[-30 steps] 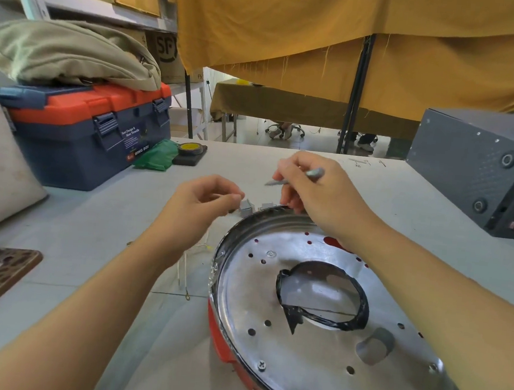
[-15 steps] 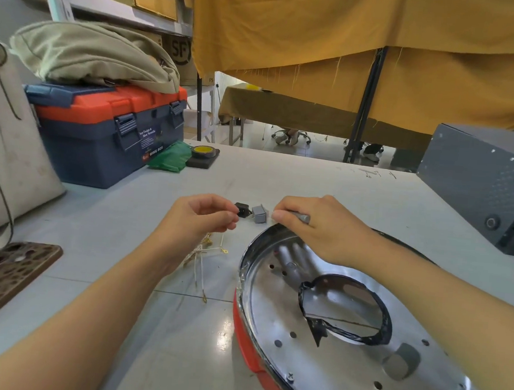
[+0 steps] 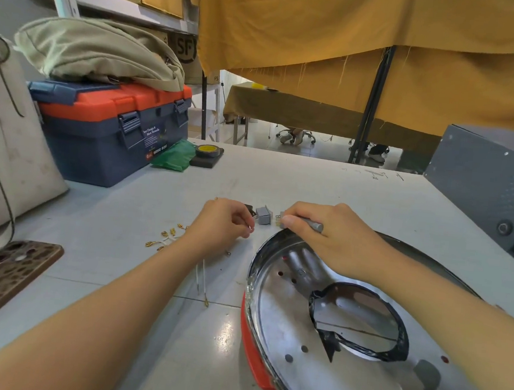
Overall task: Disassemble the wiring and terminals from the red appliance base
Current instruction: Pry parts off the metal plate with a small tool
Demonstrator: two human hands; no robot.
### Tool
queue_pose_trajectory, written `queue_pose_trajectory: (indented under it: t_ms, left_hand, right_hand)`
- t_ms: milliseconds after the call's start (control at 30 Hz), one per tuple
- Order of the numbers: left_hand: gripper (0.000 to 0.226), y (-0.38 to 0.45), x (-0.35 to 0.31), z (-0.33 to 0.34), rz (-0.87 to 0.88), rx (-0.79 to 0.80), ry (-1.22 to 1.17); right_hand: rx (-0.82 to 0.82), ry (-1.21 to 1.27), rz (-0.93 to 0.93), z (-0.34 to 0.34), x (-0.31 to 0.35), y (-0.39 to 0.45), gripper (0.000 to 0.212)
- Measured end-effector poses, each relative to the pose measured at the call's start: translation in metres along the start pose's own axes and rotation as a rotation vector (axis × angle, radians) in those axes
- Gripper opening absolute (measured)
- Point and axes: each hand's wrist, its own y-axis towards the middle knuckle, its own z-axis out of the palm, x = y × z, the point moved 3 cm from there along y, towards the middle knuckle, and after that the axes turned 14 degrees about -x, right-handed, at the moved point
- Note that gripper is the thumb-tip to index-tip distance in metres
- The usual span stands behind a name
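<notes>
The red appliance base (image 3: 253, 360) lies at the lower right, its shiny metal plate (image 3: 342, 386) facing up with a dark-edged round hole in the middle. Beyond its far rim a small grey switch block (image 3: 262, 215) rests on the table. My left hand (image 3: 221, 222) is pinched on a small metal terminal just left of the block. My right hand (image 3: 323, 231) rests on the rim, closed around a grey metal tool (image 3: 313, 224), its fingertips at a small terminal piece. White wires (image 3: 201, 278) with brass terminals (image 3: 166, 237) lie loose under my left forearm.
A navy and orange toolbox (image 3: 113, 134) with a khaki bag (image 3: 98, 50) on top stands at the back left, beside green cloth (image 3: 174, 156) and a tape roll (image 3: 207, 152). A grey metal box (image 3: 493, 188) stands at the right. A patterned brown board (image 3: 3, 276) lies at the left edge.
Both hands have come down from above the base to the table beyond its far rim. The grey switch block now lies on the table between them.
</notes>
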Motion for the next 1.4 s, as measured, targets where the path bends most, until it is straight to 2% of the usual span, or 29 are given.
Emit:
queue_pose_trajectory:
  t_ms: [233,600,700,767,900,1033,1133,1300,1400]
  left_hand:
    - [0.007,0.006,0.002,0.006,0.094,0.076,0.235]
    - [0.02,0.003,0.0,-0.007,0.114,0.03,0.211]
    - [0.014,-0.006,-0.012,-0.018,0.141,-0.011,0.152]
    - [0.018,-0.016,-0.023,-0.025,0.124,0.055,0.084]
    - [0.02,-0.038,-0.042,-0.035,0.038,0.334,-0.016]
    - [0.011,-0.051,-0.048,-0.035,-0.025,0.423,-0.011]
    - [0.01,-0.054,-0.052,-0.032,-0.087,0.374,-0.031]
    - [0.016,-0.049,-0.053,-0.022,-0.085,0.191,0.006]
    - [0.017,-0.048,-0.052,-0.019,-0.166,0.096,-0.125]
  right_hand:
    - [0.003,0.019,0.002,0.002,-0.003,0.001,0.032]
    - [0.009,0.016,0.023,0.003,-0.004,0.002,0.032]
    - [0.004,0.038,0.034,0.001,-0.002,0.003,0.028]
    - [0.001,0.058,0.048,-0.002,-0.001,0.003,0.022]
    - [0.0,0.046,0.064,-0.004,0.0,0.003,0.021]
    - [0.035,-0.008,0.042,-0.006,0.003,0.003,0.02]
    - [0.052,-0.03,0.015,-0.014,0.008,0.001,0.019]
    - [0.067,-0.048,-0.013,-0.026,0.013,-0.013,0.02]
    - [0.092,-0.042,-0.025,-0.029,0.015,-0.026,0.021]
